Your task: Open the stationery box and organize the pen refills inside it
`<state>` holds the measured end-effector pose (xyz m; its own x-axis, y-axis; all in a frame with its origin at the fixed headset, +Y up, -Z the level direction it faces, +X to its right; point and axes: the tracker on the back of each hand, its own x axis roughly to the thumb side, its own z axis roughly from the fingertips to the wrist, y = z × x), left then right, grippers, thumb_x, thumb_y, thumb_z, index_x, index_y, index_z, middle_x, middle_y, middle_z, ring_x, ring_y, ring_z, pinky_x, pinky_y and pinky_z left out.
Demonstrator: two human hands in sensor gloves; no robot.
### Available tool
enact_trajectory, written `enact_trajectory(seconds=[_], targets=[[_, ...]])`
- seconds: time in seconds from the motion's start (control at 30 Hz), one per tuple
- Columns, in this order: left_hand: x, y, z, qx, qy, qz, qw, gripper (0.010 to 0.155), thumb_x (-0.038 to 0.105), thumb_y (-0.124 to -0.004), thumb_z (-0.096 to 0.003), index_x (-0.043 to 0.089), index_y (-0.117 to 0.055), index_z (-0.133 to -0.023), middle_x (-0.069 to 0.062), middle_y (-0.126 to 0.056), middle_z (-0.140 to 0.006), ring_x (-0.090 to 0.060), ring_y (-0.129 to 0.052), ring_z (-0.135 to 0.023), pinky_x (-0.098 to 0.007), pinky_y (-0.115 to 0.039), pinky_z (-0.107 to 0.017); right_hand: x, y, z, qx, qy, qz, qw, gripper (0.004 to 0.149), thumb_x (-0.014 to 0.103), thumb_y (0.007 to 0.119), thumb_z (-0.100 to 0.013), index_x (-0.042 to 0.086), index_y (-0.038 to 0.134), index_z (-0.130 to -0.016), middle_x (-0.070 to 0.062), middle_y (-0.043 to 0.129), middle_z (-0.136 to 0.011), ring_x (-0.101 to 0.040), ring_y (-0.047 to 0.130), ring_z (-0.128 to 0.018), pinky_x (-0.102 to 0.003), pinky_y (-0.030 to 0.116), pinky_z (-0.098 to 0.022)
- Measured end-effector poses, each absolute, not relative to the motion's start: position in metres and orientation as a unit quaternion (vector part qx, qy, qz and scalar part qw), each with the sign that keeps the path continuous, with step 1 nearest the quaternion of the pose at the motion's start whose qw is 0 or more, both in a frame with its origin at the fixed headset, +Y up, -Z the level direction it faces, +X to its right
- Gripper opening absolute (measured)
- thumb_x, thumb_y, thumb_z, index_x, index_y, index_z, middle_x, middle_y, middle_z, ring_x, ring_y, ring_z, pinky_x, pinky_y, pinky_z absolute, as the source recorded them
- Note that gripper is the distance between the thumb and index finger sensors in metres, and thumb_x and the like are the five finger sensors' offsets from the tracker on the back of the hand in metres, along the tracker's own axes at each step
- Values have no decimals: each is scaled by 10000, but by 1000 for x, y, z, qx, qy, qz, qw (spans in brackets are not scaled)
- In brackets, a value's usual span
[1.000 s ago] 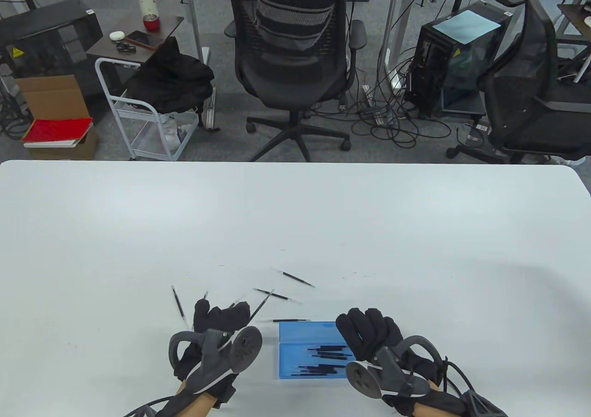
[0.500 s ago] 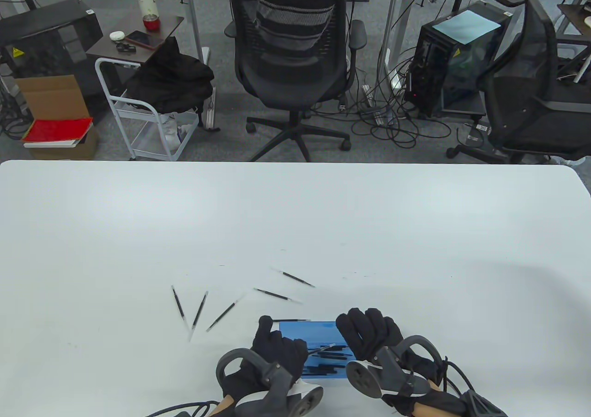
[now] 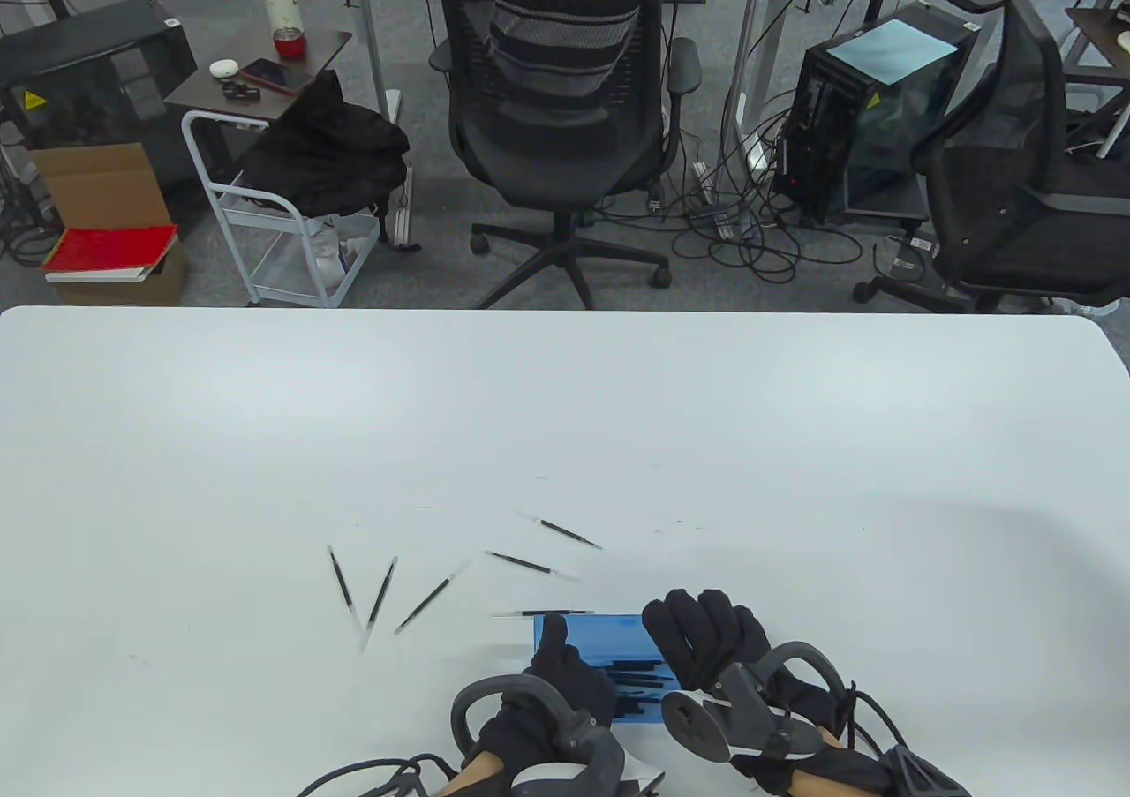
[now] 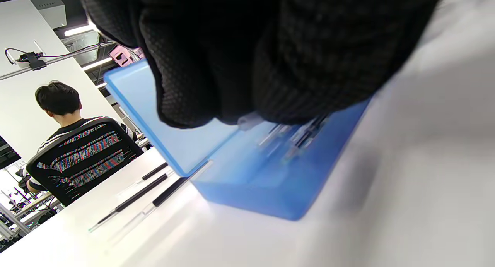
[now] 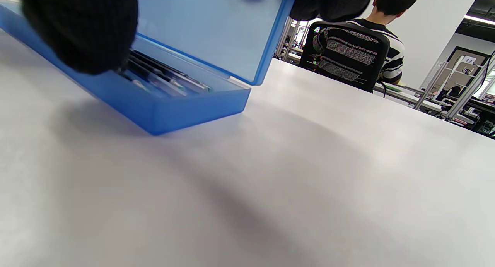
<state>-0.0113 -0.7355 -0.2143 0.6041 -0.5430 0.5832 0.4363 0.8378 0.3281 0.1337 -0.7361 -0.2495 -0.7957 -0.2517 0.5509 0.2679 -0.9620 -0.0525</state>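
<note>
A translucent blue stationery box (image 3: 593, 636) lies at the table's near edge with its lid (image 5: 216, 31) raised. Several black pen refills (image 5: 162, 79) lie inside it. My right hand (image 3: 702, 636) grips the lid at the box's right end, thumb (image 5: 81, 31) in front and fingers behind. My left hand (image 3: 565, 666) hovers over the box's left part, fingers curled, with the clear end of a refill (image 4: 247, 122) showing at the fingertips. Loose refills lie left of the box (image 3: 381, 594) and beyond it (image 3: 530, 563), one (image 3: 543, 612) along the lid's far edge.
The white table (image 3: 565, 409) stretches wide beyond the box. Behind it stand an office chair (image 3: 556, 109), a cart, a computer tower and cables on the floor. A seated person in a striped top (image 5: 383, 46) is behind the chair.
My left hand left the loose refills, carried one rightwards and now holds it low over the box. One refill fewer lies left of the box. The right hand has not moved.
</note>
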Motion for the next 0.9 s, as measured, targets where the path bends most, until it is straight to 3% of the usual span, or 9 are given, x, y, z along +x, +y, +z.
enact_trajectory(seconds=[0.5, 0.7, 0.9], targets=[[-17, -733, -216, 82, -358, -243, 898, 492, 319, -924, -468, 263, -827, -947, 68, -976, -849, -213, -1030, -782, -635, -585, -799, 134, -736, -249, -288, -14, -947, 137, 1134, 537, 827, -401, 108, 80, -1138, -278, 253, -1225, -594, 458, -1060, -643, 533, -765], [-33, -701, -217, 93, -338, -149, 925, 490, 326, -929, -467, 260, -836, -943, 56, -985, -842, -208, -1041, -769, -629, -604, -790, 134, -736, -249, -288, -14, -947, 138, 1134, 538, 827, -400, 107, 81, -1138, -280, 254, -1224, -592, 457, -1061, -642, 534, -765], [-58, -668, -234, 103, -259, -94, 956, 488, 317, -934, -472, 250, -840, -947, 51, -985, -847, -221, -1037, -773, -633, -602, -789, 134, -736, -249, -288, -14, -948, 137, 1134, 538, 827, -401, 109, 79, -1138, -278, 252, -1225, -593, 457, -1061, -643, 534, -764]])
